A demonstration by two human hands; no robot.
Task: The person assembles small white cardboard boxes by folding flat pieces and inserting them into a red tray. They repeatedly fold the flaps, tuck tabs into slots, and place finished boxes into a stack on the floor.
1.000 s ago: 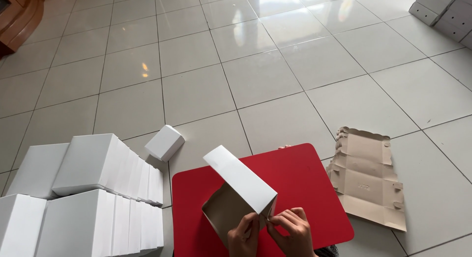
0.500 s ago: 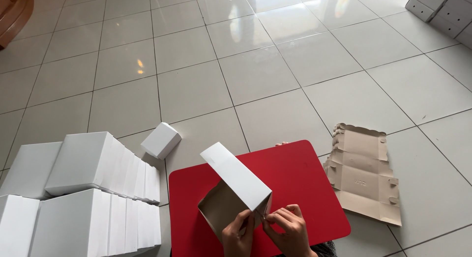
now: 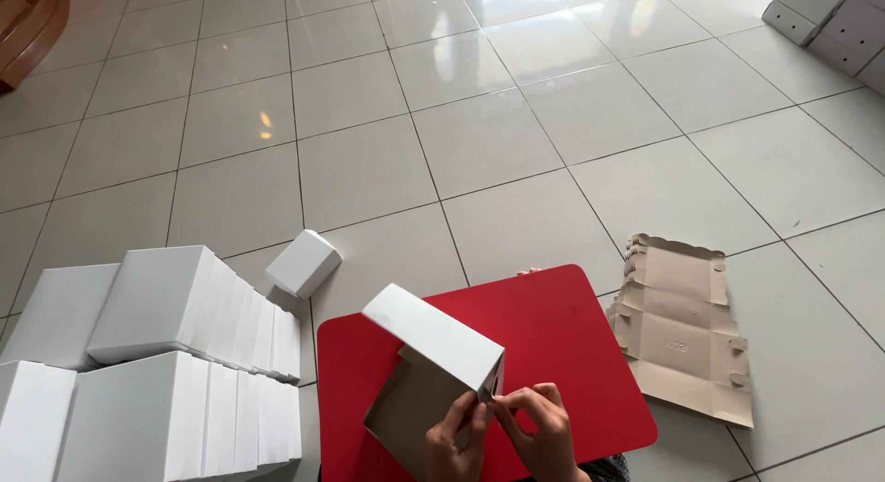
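A half-folded cardboard box [image 3: 433,353], white outside and brown inside, stands tilted on a red board [image 3: 562,335] at the bottom middle of the head view. My left hand [image 3: 456,440] grips the box's near lower wall. My right hand [image 3: 544,431] pinches the box's right corner flap with thumb and forefinger. Both hands touch each other at that corner.
Stacks of folded white boxes [image 3: 166,353] fill the lower left. One small white box [image 3: 302,263] lies alone on the tiled floor. A pile of flat brown box blanks [image 3: 687,330] lies right of the board. Grey boxes [image 3: 830,26] sit at the top right.
The view has shifted slightly. My hands have stayed on the box's right corner, with the fingers working the flap; the box has tilted a little.
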